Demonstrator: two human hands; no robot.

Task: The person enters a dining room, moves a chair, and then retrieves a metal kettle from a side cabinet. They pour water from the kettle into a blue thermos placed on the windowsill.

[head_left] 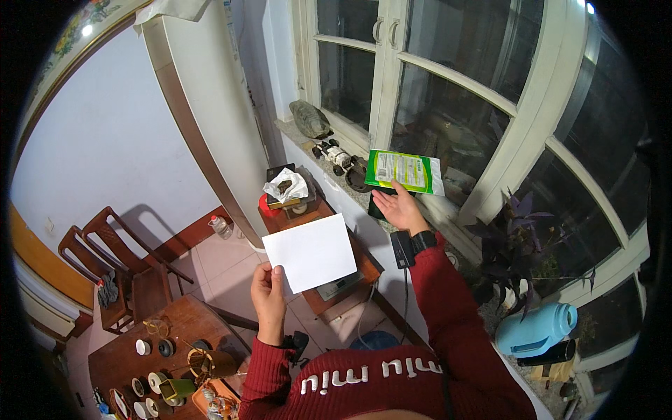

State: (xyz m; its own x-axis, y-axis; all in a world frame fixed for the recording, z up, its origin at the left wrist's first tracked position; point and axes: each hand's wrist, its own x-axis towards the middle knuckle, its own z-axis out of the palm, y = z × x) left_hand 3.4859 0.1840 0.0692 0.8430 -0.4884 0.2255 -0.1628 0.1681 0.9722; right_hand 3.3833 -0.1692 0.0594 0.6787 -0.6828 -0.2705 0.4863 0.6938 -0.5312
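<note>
My left hand (270, 299) pinches the lower left corner of a blank white sheet or card (311, 253), with the thumb on top. My right hand (401, 207) is turned palm up, fingers apart, with nothing visible in the palm. One of its digits overlaps the lower edge of a green and white plastic packet (403, 172) that bears printing. Under that packet, part of a dark green object (375, 211) shows at the windowsill. A black device (403, 250) with a cable is strapped to my right wrist.
A wooden side table (324, 211) carries crumpled white paper (286, 185) with a brown lump. A toy vehicle (336, 155) and a rock (310, 119) sit on the sill. A blue thermos jug (535, 329) and a purple-leaved plant (520, 220) are right. Tea ware crowds the wooden table (194, 315).
</note>
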